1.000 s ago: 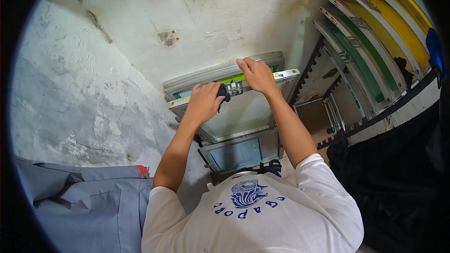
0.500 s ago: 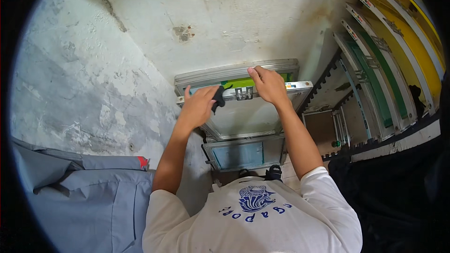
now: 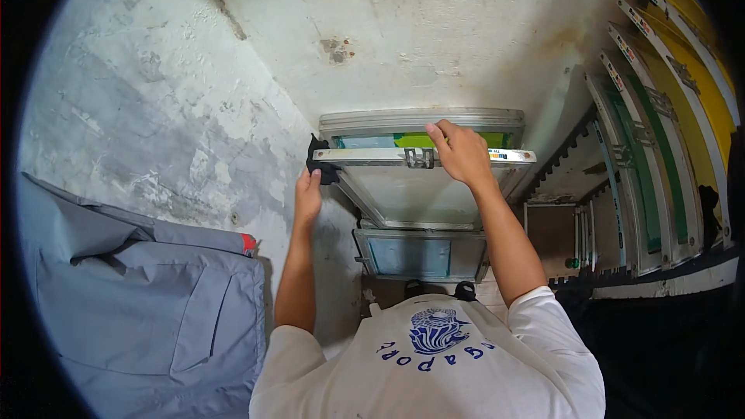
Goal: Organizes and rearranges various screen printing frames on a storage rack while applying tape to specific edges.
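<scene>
A metal-edged screen frame (image 3: pixel 361 157) with a pale mesh panel (image 3: pixel 419 194) leans upright in front of me. My right hand (image 3: pixel 466 157) is closed over the right part of its top bar, beside a small dark metal clip (image 3: pixel 420 158). At the bar's left end, my left hand (image 3: pixel 308 200) pinches a crumpled black cloth (image 3: pixel 320 171) wrapped about the corner. Some of the left fingers are hidden behind the cloth and frame. Another metal frame (image 3: pixel 423 120), with green and bluish areas, stands behind against the wall.
A lower frame with a light-blue panel (image 3: pixel 407 256) stands near my feet. To the right, a notched rack (image 3: pixel 660 283) holds several green and yellow screens (image 3: pixel 667 120). Grey fabric (image 3: pixel 140 302) hangs along the worn left wall (image 3: pixel 163 116).
My left hand has moved the black cloth leftward from the top bar's middle to its left end. My right hand stays on the bar. The whole view has shifted slightly.
</scene>
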Demonstrator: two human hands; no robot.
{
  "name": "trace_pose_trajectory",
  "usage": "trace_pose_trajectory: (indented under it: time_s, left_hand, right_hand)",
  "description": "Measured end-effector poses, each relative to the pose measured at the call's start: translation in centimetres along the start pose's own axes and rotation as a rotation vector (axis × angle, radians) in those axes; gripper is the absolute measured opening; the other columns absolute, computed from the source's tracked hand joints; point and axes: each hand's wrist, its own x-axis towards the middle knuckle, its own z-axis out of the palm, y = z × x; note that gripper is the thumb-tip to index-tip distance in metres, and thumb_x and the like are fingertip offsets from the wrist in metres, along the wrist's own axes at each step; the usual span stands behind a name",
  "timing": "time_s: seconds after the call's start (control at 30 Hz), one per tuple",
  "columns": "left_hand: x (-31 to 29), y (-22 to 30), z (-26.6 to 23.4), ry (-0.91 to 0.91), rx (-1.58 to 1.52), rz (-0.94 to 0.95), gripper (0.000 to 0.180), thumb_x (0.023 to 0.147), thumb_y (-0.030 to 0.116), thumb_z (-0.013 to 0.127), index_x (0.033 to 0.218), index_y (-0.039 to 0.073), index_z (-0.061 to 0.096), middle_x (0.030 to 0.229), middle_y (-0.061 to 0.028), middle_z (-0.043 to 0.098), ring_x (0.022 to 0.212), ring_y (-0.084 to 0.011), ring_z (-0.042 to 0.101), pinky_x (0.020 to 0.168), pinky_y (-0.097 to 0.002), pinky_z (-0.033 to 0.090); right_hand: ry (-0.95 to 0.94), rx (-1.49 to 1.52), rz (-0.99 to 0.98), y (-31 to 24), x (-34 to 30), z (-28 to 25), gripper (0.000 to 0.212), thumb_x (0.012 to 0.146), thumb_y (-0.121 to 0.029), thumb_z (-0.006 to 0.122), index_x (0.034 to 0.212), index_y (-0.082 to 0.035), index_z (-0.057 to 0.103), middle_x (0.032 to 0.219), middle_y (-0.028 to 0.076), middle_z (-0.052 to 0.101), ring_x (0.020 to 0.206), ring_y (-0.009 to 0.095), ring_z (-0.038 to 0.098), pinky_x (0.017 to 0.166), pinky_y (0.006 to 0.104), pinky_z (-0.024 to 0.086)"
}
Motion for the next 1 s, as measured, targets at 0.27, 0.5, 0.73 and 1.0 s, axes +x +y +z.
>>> trace_pose_trajectory:
  time_s: [0.27, 0.5, 0.73, 1.0]
  left_hand:
    - [-4.4, -1.0, 3.9, 0.164, 0.344, 0.078, 0.04, 0.108, 0.011, 0.048, 0.146, 0.001, 0.056, 0.126, -0.0227, 0.071, 0.12, -0.0314, 0.067, 0.102, -0.0362, 0.048]
    - [-3.3, 10.1, 7.3, 0.179, 0.807, 0.24, 0.056, 0.102, 0.005, 0.047, 0.157, -0.001, 0.041, 0.156, -0.0254, 0.05, 0.145, -0.0422, 0.047, 0.12, -0.0423, 0.037]
    - [-2.6, 12.4, 9.9, 0.083, 1.037, 0.308, 0.061, 0.097, 0.0, 0.05, 0.157, 0.001, 0.043, 0.16, -0.0212, 0.047, 0.151, -0.0404, 0.039, 0.126, -0.0482, 0.029]
    - [-3.2, 14.1, 17.5, 0.008, 0.993, 0.358, 0.056, 0.092, 0.001, 0.05, 0.148, -0.002, 0.051, 0.153, -0.0195, 0.055, 0.149, -0.0386, 0.043, 0.125, -0.0574, 0.025]
  right_hand:
    - [-0.019, 0.05, -0.067, 0.7, -0.9, -2.2, 0.053, 0.108, -0.053, 0.047, 0.098, -0.007, 0.071, 0.083, 0.021, 0.072, 0.084, 0.045, 0.068, 0.076, 0.0549, 0.051]
    - [-0.068, 0.088, -0.121, 3.1, -0.9, -4.5, 0.052, 0.108, -0.051, 0.048, 0.094, -0.006, 0.069, 0.081, 0.022, 0.07, 0.084, 0.045, 0.068, 0.076, 0.0565, 0.05]
    - [-0.098, 0.095, -0.183, 4.6, -0.9, -5.2, 0.048, 0.108, -0.046, 0.047, 0.094, -0.006, 0.071, 0.084, 0.022, 0.071, 0.084, 0.046, 0.068, 0.076, 0.0566, 0.051]
    - [-0.165, 0.109, -0.204, 5.9, -1.0, -6.3, 0.049, 0.108, -0.045, 0.047, 0.092, -0.005, 0.07, 0.084, 0.022, 0.071, 0.084, 0.047, 0.068, 0.076, 0.0571, 0.051]
